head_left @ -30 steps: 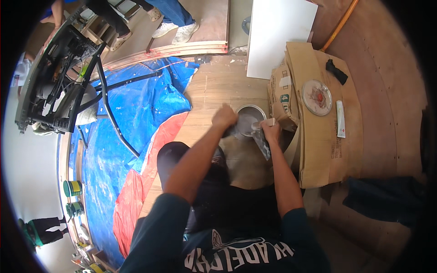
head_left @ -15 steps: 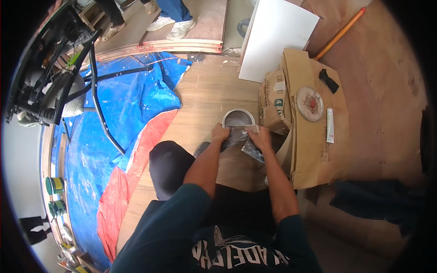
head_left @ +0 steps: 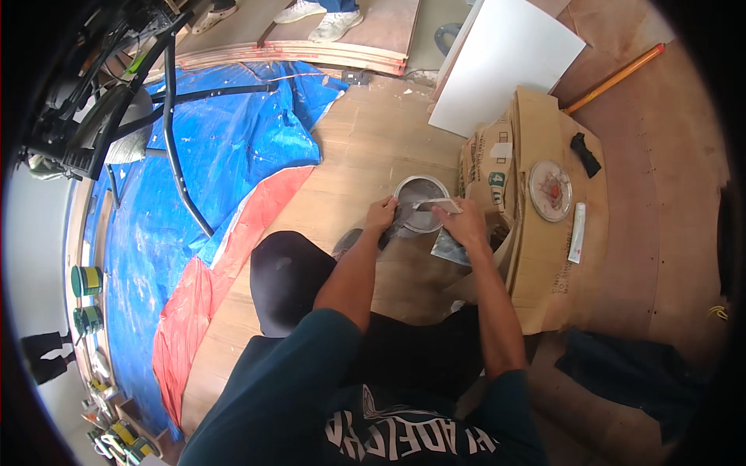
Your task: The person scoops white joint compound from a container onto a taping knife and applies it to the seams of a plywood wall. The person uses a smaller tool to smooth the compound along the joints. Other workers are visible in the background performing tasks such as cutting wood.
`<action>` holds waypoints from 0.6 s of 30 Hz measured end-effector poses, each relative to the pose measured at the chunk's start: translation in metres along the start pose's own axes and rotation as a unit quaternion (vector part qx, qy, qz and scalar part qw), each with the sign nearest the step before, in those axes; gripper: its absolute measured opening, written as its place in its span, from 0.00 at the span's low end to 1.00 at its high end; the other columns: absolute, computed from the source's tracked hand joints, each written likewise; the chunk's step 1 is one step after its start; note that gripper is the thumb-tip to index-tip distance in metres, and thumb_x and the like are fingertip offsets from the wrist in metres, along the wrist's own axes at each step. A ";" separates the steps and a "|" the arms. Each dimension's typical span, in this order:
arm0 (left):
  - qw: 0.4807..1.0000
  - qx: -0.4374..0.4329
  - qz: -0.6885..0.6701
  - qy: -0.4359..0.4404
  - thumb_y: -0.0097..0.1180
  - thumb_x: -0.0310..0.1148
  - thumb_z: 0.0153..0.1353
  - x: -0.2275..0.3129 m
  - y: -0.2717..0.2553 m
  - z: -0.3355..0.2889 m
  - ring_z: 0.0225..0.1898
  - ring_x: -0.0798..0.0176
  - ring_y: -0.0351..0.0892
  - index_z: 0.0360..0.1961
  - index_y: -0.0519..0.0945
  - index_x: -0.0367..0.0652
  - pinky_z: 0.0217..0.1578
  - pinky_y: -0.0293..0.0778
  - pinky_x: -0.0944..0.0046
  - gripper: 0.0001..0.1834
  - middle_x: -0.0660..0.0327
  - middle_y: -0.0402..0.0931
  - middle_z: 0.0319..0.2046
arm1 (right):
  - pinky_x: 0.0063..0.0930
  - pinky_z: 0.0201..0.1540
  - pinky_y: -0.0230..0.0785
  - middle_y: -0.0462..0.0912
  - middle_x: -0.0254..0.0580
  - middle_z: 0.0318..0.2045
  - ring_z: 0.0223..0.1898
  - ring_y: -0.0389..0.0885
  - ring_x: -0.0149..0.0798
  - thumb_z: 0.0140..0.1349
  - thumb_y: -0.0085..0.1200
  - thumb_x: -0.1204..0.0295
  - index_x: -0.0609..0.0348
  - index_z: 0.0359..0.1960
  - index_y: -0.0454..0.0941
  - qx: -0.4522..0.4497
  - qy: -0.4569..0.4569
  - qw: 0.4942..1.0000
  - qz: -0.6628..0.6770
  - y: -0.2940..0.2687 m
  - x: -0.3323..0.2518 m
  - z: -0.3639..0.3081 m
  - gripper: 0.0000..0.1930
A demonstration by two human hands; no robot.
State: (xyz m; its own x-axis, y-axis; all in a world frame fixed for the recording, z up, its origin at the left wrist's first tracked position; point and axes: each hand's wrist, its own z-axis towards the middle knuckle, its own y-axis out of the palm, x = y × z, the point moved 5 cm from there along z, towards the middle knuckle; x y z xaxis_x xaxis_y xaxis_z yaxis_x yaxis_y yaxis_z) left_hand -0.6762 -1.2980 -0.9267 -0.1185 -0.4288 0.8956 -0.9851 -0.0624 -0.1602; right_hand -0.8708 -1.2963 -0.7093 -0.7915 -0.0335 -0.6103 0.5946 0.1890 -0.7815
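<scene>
A round metal can point(head_left: 398, 191) with a pale rim and greyish contents stands on the wooden floor in front of me. My left hand point(head_left: 381, 213) is closed at the can's left side, pinching the edge of a thin grey piece that blurs into the can behind it. Over the can's right rim, my right hand point(head_left: 465, 224) grips a flat pale strip point(head_left: 444, 205) with fingers and thumb. A clear, crinkled plastic piece point(head_left: 451, 247) lies or hangs just below my right hand; whether I hold it is unclear.
To the right, a cardboard box point(head_left: 536, 264) carries a round smeared lid point(head_left: 550, 191), a white tube point(head_left: 576, 233) and a black object point(head_left: 585, 154). A white board point(head_left: 505, 70) leans behind. Blue tarp point(head_left: 233, 140) and a black metal frame point(head_left: 172, 147) lie left. Another person's shoes point(head_left: 336, 26) stand at the far side.
My hands have drawn apart slightly; the pale strip that spanned both now sits in my right hand, angled over the can. The whole view has shifted a little.
</scene>
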 end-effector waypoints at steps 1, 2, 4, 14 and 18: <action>1.000 0.006 -0.001 -0.002 0.54 0.50 0.67 0.003 0.000 -0.003 0.57 0.51 0.79 0.58 0.79 0.39 0.58 0.70 0.60 0.28 0.45 0.80 0.53 | 0.42 0.41 0.76 0.86 0.51 0.33 0.37 0.85 0.54 0.56 0.65 0.59 0.56 0.39 0.87 0.014 -0.018 1.000 -0.009 0.002 0.003 0.001 0.16; 1.000 0.013 -0.002 -0.004 0.53 0.50 0.67 0.006 0.000 -0.006 0.57 0.50 0.79 0.57 0.79 0.39 0.58 0.70 0.60 0.27 0.45 0.80 0.52 | 0.43 0.41 0.76 0.86 0.51 0.33 0.38 0.84 0.55 0.56 0.64 0.60 0.55 0.40 0.87 0.029 -0.037 0.999 -0.019 0.004 0.006 0.001 0.15; 1.000 0.011 -0.005 0.005 0.53 0.50 0.67 0.012 0.011 -0.011 0.57 0.49 0.79 0.56 0.80 0.39 0.58 0.71 0.60 0.27 0.45 0.80 0.52 | 0.42 0.41 0.76 0.86 0.52 0.33 0.37 0.84 0.55 0.56 0.64 0.61 0.54 0.40 0.87 0.043 -0.076 0.994 -0.060 0.031 0.031 -0.009 0.14; 0.995 0.002 -0.091 -0.043 0.56 0.47 0.67 0.018 -0.004 -0.019 0.58 0.59 0.78 0.58 0.76 0.32 0.58 0.70 0.64 0.29 0.48 0.79 0.55 | 0.46 0.42 0.76 0.86 0.49 0.34 0.38 0.84 0.56 0.56 0.61 0.63 0.49 0.42 0.87 -0.014 -0.032 0.999 -0.032 -0.025 -0.008 -0.001 0.13; 0.991 -0.018 -0.126 -0.043 0.57 0.46 0.68 0.023 0.000 -0.021 0.59 0.60 0.76 0.60 0.75 0.31 0.59 0.68 0.65 0.29 0.50 0.77 0.58 | 0.43 0.41 0.76 0.85 0.48 0.32 0.37 0.83 0.56 0.56 0.63 0.67 0.49 0.43 0.87 0.017 -0.100 0.991 -0.091 0.019 0.025 -0.012 0.12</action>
State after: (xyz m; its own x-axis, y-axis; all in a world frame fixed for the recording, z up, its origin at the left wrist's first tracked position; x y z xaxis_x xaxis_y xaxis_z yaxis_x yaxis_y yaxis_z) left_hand -0.6818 -1.2884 -0.8977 0.1420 -0.4792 0.8661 -0.9860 -0.1455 0.0811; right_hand -0.8812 -1.2814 -0.7377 -0.8440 -0.2577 -0.4703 0.4523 0.1294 -0.8825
